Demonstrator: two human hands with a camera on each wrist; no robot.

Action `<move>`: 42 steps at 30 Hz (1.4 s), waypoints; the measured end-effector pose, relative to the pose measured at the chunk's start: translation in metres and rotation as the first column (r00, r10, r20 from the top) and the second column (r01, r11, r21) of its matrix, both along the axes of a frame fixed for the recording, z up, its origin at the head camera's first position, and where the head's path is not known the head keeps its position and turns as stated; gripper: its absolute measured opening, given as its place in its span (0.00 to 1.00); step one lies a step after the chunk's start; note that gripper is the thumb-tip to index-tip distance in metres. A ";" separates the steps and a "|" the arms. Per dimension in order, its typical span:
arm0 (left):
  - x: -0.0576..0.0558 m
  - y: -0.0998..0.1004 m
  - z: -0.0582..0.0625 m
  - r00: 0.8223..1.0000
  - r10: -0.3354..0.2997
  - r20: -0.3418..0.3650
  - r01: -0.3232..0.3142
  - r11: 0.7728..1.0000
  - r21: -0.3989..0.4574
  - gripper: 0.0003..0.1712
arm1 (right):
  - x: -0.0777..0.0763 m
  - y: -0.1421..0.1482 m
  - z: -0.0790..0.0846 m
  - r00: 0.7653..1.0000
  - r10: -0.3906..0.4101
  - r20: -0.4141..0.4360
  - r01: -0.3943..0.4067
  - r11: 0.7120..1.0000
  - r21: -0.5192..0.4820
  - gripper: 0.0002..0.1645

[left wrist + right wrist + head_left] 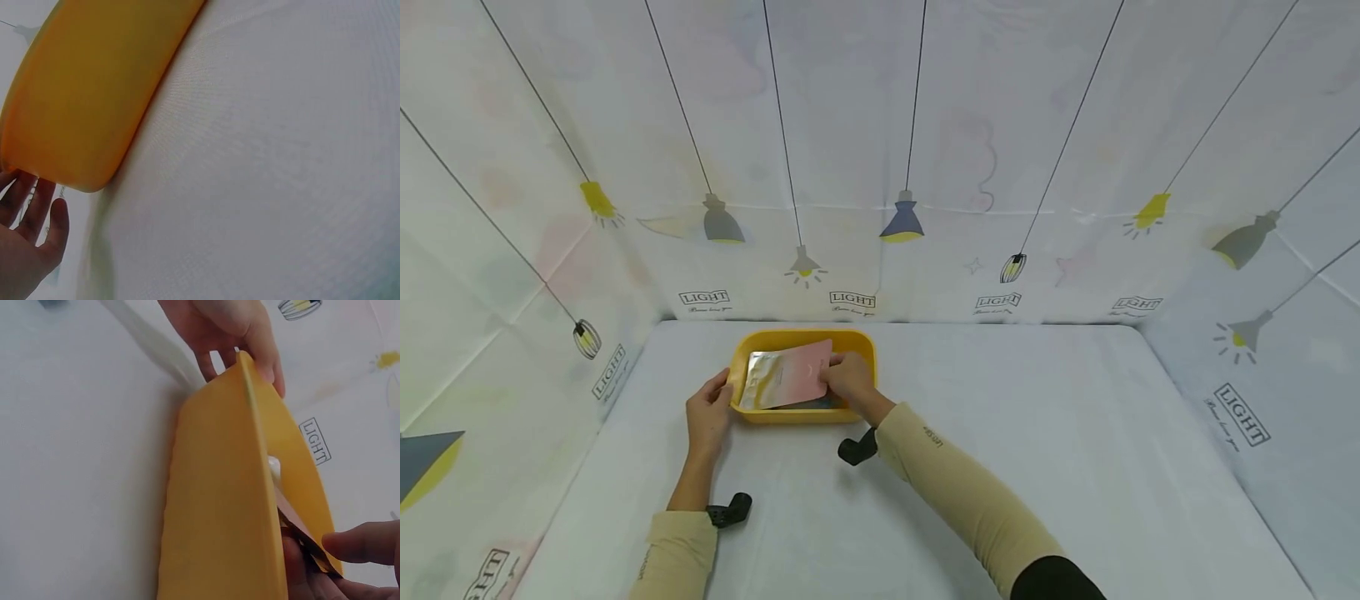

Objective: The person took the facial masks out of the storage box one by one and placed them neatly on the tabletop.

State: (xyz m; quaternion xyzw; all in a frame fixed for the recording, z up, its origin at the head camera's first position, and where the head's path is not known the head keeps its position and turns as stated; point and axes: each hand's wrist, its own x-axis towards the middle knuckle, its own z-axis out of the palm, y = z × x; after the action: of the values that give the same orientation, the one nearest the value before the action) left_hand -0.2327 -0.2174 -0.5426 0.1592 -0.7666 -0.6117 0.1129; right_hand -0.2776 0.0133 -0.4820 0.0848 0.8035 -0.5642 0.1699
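A yellow plastic tray (797, 417) stands on the white table. My left hand (707, 417) grips its left end, thumb over the rim and fingers outside, as the right wrist view shows. My right hand (853, 383) reaches over the tray's right side and pinches the right edge of a pink foil packet (802, 372). That packet lies tilted inside the tray. Beside it shows a silver and yellow surface (763, 379); whether it belongs to the same packet I cannot tell. A darker thing (814, 403) lies beneath, mostly hidden. In the left wrist view, the tray's outer wall (100, 94) appears above the left fingers.
White tabletop (1037, 442) extends to the right of the tray and in front of it. A white cloth (955, 267) printed with lamps hangs behind the table and along both sides. Black wrist mounts (730, 510) sit on both forearms.
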 end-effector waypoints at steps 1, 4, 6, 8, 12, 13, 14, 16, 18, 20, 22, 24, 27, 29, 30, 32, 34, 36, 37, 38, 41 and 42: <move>0.000 0.000 0.000 1.000 0.001 0.001 -0.001 1.000 0.000 0.22 | 0.000 -0.001 -0.001 1.000 -0.004 -0.003 0.004 1.000 -0.005 0.17; -0.001 0.000 -0.002 1.000 0.001 0.007 -0.001 1.000 -0.001 0.22 | 0.001 -0.002 -0.003 1.000 -0.026 -0.014 0.025 1.000 -0.010 0.21; -0.001 0.000 -0.003 1.000 -0.001 0.011 0.001 1.000 0.000 0.22 | 0.002 -0.003 -0.004 0.999 -0.041 -0.029 0.040 0.999 -0.012 0.24; -0.001 0.000 -0.003 1.000 -0.003 0.013 0.003 1.000 0.002 0.22 | 0.001 -0.003 -0.005 0.998 -0.056 -0.041 0.055 0.998 -0.024 0.24; -0.001 -0.001 -0.002 1.000 -0.005 0.010 0.005 1.000 -0.002 0.23 | -0.001 -0.002 -0.005 0.995 -0.072 -0.073 0.068 0.996 -0.050 0.23; -0.001 -0.001 -0.002 1.000 -0.006 0.009 0.006 1.000 -0.002 0.23 | -0.002 -0.001 -0.005 0.994 -0.074 -0.083 0.070 0.996 -0.047 0.22; -0.001 -0.001 -0.002 1.000 -0.004 0.009 0.004 1.000 -0.001 0.23 | -0.002 0.000 -0.005 0.993 -0.075 -0.092 0.072 0.997 -0.043 0.22; -0.001 -0.001 -0.002 1.000 -0.001 0.009 0.001 1.000 0.001 0.23 | -0.003 0.002 -0.003 0.991 -0.076 -0.108 0.073 0.997 -0.027 0.21; -0.001 -0.001 -0.003 1.000 0.003 0.004 -0.003 1.000 0.001 0.23 | -0.003 0.005 -0.003 0.990 -0.075 -0.121 0.074 0.997 -0.016 0.20; -0.001 -0.001 -0.003 1.000 0.012 -0.002 -0.012 1.000 0.002 0.23 | -0.003 0.007 -0.001 0.989 -0.078 -0.127 0.076 0.997 -0.018 0.20; -0.001 -0.001 -0.004 1.000 0.012 -0.005 -0.013 1.000 -0.005 0.23 | -0.003 0.010 0.001 0.989 -0.080 -0.126 0.076 0.997 -0.032 0.19; -0.001 -0.001 -0.004 1.000 0.014 -0.001 -0.014 1.000 0.002 0.23 | -0.002 0.012 0.002 0.990 -0.083 -0.117 0.077 0.996 -0.055 0.18; -0.001 -0.001 -0.003 1.000 0.005 0.011 -0.005 1.000 0.008 0.23 | -0.002 0.016 0.003 0.993 -0.083 -0.090 0.074 0.993 -0.096 0.18; 0.000 -0.001 -0.002 1.000 0.005 0.020 -0.006 1.000 0.014 0.23 | -0.002 0.017 0.004 0.994 -0.077 -0.075 0.068 0.990 -0.120 0.18; 0.000 -0.002 -0.002 1.000 0.005 0.024 -0.006 1.000 0.016 0.23 | -0.001 0.017 0.005 0.995 -0.074 -0.068 0.065 0.989 -0.133 0.18; 0.000 -0.002 -0.002 1.000 0.005 0.031 -0.006 1.000 0.013 0.23 | -0.001 0.018 0.006 0.995 -0.071 -0.063 0.061 0.985 -0.160 0.18; 0.000 -0.001 -0.002 0.999 0.005 0.038 -0.006 1.000 0.015 0.23 | 0.000 0.019 0.007 0.996 -0.070 -0.063 0.057 0.982 -0.181 0.18; 0.000 -0.001 -0.002 0.999 0.007 0.044 -0.008 1.000 0.024 0.23 | 0.000 0.021 0.008 0.995 -0.070 -0.065 0.056 0.979 -0.197 0.19; -0.001 -0.001 -0.002 0.999 0.005 0.046 -0.006 1.000 0.025 0.23 | 0.000 0.022 0.008 0.995 -0.070 -0.067 0.055 0.978 -0.201 0.18; -0.001 -0.001 -0.002 0.999 0.003 0.049 -0.004 1.000 0.024 0.23 | 0.000 0.024 0.008 0.995 -0.069 -0.068 0.054 0.977 -0.206 0.18; -0.001 -0.001 -0.002 0.998 0.001 0.059 -0.003 1.000 0.027 0.23 | -0.001 0.029 0.009 0.995 -0.064 -0.077 0.046 0.974 -0.221 0.19; -0.001 -0.001 -0.002 0.998 0.000 0.061 -0.002 1.000 0.027 0.24 | -0.001 0.030 0.009 0.995 -0.064 -0.081 0.044 0.973 -0.227 0.19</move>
State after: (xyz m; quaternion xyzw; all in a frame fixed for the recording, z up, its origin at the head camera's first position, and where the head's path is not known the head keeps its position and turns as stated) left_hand -0.2339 -0.2184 -0.5448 0.1797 -0.7614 -0.6167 0.0875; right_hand -0.2781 0.0436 -0.4730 0.0621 0.7386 -0.6590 0.1278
